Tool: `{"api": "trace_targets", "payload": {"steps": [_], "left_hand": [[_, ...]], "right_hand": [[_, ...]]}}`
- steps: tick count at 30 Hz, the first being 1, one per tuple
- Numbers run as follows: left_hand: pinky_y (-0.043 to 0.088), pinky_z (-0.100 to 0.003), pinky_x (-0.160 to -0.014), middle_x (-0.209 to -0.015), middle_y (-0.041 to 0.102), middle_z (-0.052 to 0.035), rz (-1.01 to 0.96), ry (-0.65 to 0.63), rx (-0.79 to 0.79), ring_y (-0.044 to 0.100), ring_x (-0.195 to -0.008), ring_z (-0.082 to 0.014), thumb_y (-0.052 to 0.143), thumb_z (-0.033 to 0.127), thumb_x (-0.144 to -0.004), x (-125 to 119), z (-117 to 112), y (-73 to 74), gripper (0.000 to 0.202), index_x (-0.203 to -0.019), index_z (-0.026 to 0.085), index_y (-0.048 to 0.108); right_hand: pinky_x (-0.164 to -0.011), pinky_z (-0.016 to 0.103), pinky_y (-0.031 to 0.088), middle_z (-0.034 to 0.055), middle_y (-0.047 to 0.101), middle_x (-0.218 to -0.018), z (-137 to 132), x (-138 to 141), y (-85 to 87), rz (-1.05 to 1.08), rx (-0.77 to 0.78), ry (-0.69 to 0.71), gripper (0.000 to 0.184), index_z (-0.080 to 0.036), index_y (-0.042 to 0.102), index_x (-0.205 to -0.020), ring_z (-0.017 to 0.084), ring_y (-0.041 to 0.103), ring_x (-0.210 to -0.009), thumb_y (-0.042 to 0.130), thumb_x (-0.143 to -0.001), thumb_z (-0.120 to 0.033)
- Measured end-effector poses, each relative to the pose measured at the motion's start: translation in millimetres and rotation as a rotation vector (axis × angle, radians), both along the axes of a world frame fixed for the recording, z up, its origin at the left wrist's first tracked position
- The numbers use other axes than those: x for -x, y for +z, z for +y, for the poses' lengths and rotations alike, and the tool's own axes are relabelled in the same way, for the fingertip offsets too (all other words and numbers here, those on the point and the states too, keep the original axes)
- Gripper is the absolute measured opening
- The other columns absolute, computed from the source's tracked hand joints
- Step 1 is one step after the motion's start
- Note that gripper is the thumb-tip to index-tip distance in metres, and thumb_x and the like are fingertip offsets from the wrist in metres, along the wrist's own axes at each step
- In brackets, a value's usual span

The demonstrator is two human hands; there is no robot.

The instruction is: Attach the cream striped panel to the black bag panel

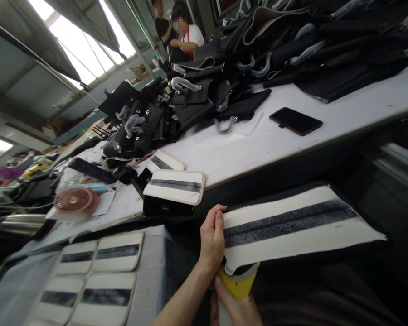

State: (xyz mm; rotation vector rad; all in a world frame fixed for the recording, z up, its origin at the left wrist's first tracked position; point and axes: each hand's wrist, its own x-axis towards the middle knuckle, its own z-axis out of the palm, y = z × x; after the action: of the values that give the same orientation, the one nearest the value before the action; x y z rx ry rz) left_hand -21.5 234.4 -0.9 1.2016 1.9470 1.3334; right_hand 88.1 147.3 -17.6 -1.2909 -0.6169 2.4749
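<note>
My left hand [212, 240] is closed around the left edge of a cream bag panel [292, 231] with a dark grey stripe down its middle and dark material along its edges. The panel is tilted and held in front of me. Below it, my right hand [240, 312] is wrapped around a yellow tool [240, 283] with a pale lower part. The tool's curved, greyish upper edge lies close to the panel's lower left corner; whether they touch I cannot tell. Part of its grip is hidden by my fingers.
Black bags [153, 117] with wrapped handles are heaped on the white table [221, 149]. A phone [295, 120] lies at right, and a pink fan [75, 199] stands at left. Striped panels [105, 296] lie on a box at lower left. Two people [190, 38] are behind the heap.
</note>
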Motion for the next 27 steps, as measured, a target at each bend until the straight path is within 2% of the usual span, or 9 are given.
{"api": "trace_targets", "payload": {"steps": [2, 5, 12, 21, 27], "left_hand": [[0.038, -0.031, -0.103, -0.116, 0.066, -0.0040, -0.002, -0.001, 0.003, 0.056, -0.115, -0.0198, 0.042, 0.041, -0.099, 0.1, -0.3, -0.5, 0.032, -0.110, 0.023, 0.066], [0.038, -0.031, -0.103, -0.117, 0.066, -0.0040, -0.003, -0.004, 0.008, 0.056, -0.115, -0.0197, 0.042, 0.041, -0.099, -0.2, -0.5, -0.7, 0.032, -0.111, 0.023, 0.066], [0.038, -0.032, -0.104, -0.116, 0.066, -0.0044, -0.004, 0.007, 0.014, 0.057, -0.115, -0.0205, 0.042, 0.042, -0.099, -1.2, 0.1, -0.5, 0.033, -0.110, 0.023, 0.067], [0.039, -0.031, -0.103, -0.116, 0.066, -0.0036, 0.005, 0.022, 0.026, 0.057, -0.114, -0.0197, 0.043, 0.042, -0.098, -1.9, 1.8, 1.0, 0.032, -0.110, 0.024, 0.067], [0.038, -0.029, -0.104, -0.117, 0.066, -0.0026, 0.005, 0.026, 0.029, 0.056, -0.115, -0.0184, 0.042, 0.041, -0.099, -3.4, 0.7, 0.5, 0.032, -0.110, 0.024, 0.067]], "right_hand": [[-0.049, 0.031, 0.052, 0.0024, 0.058, -0.054, 4.6, 4.2, -8.0, -0.011, -0.001, -0.018, 0.054, -0.022, 0.068, -0.077, 0.022, 0.063, -0.052, 0.072, -0.061, -0.073], [-0.047, 0.031, 0.051, 0.0028, 0.058, -0.054, 4.3, 5.8, -12.8, -0.014, 0.005, -0.038, 0.055, -0.024, 0.069, -0.079, 0.023, 0.063, -0.053, 0.074, -0.055, -0.073], [-0.047, 0.028, 0.051, 0.0014, 0.055, -0.054, 1.7, 5.9, -13.3, 0.002, 0.033, -0.042, 0.055, -0.025, 0.068, -0.078, 0.020, 0.061, -0.050, 0.070, -0.058, -0.075], [-0.048, 0.029, 0.050, -0.0012, 0.049, -0.046, 3.1, 0.6, -14.7, 0.017, 0.007, -0.010, 0.050, -0.024, 0.072, -0.082, 0.018, 0.056, -0.044, 0.073, -0.060, -0.069], [-0.045, 0.027, 0.048, 0.0012, 0.054, -0.049, 4.8, -1.6, -14.9, 0.031, 0.012, 0.003, 0.058, -0.023, 0.073, -0.084, 0.016, 0.053, -0.042, 0.070, -0.060, -0.075]]}}
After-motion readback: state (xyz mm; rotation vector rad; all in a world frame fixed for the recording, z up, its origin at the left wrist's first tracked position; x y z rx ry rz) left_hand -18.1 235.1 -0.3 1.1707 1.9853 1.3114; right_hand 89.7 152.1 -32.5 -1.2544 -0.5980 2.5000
